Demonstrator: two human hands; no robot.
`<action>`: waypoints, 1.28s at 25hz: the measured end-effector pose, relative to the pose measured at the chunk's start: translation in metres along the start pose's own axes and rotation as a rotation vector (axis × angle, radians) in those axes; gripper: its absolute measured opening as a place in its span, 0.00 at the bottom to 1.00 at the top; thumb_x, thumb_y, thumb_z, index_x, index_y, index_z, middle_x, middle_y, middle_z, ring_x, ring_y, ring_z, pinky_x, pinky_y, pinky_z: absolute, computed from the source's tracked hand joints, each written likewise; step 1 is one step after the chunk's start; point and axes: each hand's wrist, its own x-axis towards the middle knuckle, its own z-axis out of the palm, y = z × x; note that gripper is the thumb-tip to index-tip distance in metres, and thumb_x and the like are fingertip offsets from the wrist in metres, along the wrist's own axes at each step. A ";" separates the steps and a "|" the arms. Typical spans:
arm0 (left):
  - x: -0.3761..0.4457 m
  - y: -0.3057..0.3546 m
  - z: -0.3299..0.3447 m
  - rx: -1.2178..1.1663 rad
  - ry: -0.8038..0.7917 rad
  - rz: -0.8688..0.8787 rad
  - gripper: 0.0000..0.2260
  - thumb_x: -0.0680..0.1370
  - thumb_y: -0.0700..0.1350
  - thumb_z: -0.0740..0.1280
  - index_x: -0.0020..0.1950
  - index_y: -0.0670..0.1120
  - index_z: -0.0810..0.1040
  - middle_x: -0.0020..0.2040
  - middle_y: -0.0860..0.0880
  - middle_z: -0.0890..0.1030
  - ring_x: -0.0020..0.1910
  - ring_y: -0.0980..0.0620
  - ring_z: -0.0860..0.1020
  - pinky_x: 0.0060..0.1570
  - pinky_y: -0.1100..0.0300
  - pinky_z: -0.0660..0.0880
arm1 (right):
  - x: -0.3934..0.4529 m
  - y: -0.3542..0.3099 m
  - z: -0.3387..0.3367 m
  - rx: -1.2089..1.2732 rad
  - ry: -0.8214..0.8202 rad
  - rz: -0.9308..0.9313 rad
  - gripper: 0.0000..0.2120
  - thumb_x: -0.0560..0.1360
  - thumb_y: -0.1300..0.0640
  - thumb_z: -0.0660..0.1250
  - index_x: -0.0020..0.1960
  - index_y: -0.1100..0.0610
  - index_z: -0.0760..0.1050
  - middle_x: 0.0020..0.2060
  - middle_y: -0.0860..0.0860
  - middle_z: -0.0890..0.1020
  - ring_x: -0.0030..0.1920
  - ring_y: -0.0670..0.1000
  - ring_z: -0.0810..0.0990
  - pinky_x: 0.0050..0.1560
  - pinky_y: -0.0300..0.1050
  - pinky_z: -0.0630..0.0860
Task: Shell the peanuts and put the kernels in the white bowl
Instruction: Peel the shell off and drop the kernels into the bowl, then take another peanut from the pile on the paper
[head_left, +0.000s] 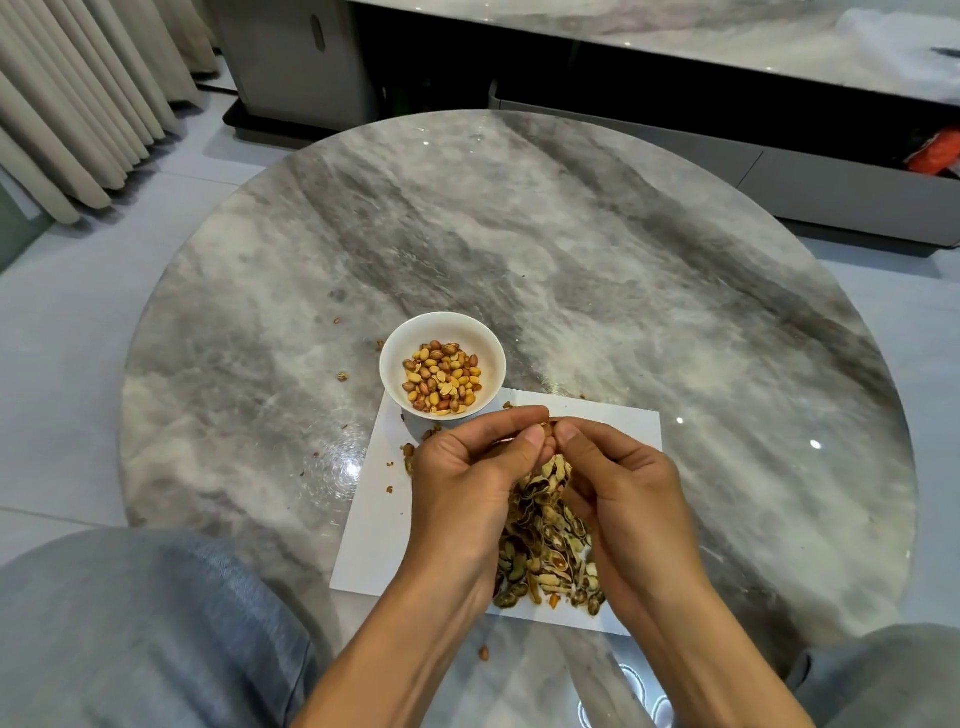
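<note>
A: A round grey marble table (623, 260) in a tiled living room, curtains (78, 93) far left of the bowl, a low cabinet (779, 156) beyond it. From my remote seat I see the white bowl (442, 364) sitting half on a white sheet (379, 519), holding a shallow layer of kernels (441, 382).

B: And the hands?

A: Just this side of the bowl. The left hand (467, 483) and right hand (618, 483) meet thumb to thumb, fingers curled in and pinching one peanut (546, 428) between them. Below them, nearer me than the bowl, lies the heap of shells (545, 540) on the sheet.

B: What could go wrong?

A: I judge the shell may snap suddenly under the thumbs and fling a kernel onto the polished, slick stone, where it would roll. One stray nut (484, 653) already lies on the table's near edge, well this side of the bowl. Flakes could also fall into the bowl, since the hands work so close to its rim.

B: Textures?

A: The bowl is smooth, glossy, round. Kernels are small ovals, tan to reddish, some skinned pale. Shells are brittle, curved, dark-mottled husks. The sheet is flat and matte; crumbs (410, 452) dot it left of the hands.
</note>
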 end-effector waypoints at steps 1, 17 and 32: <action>0.000 0.000 0.000 0.031 0.002 0.013 0.10 0.75 0.31 0.70 0.45 0.44 0.86 0.43 0.44 0.87 0.45 0.50 0.85 0.47 0.64 0.80 | 0.001 0.002 0.001 0.051 -0.013 0.072 0.06 0.76 0.60 0.70 0.44 0.56 0.86 0.39 0.52 0.84 0.32 0.45 0.73 0.33 0.39 0.68; 0.013 -0.005 -0.016 0.480 0.096 0.087 0.08 0.74 0.41 0.74 0.48 0.54 0.87 0.42 0.53 0.86 0.43 0.59 0.82 0.41 0.71 0.74 | 0.015 0.005 -0.010 0.434 -0.030 0.471 0.14 0.75 0.70 0.58 0.55 0.69 0.79 0.43 0.59 0.85 0.27 0.46 0.69 0.25 0.38 0.70; 0.011 -0.024 -0.008 -0.364 0.061 -0.438 0.12 0.81 0.42 0.62 0.54 0.35 0.81 0.47 0.40 0.83 0.51 0.44 0.79 0.47 0.56 0.77 | 0.005 -0.012 -0.004 0.404 -0.127 0.316 0.18 0.74 0.67 0.56 0.59 0.67 0.79 0.53 0.62 0.85 0.29 0.45 0.75 0.34 0.39 0.71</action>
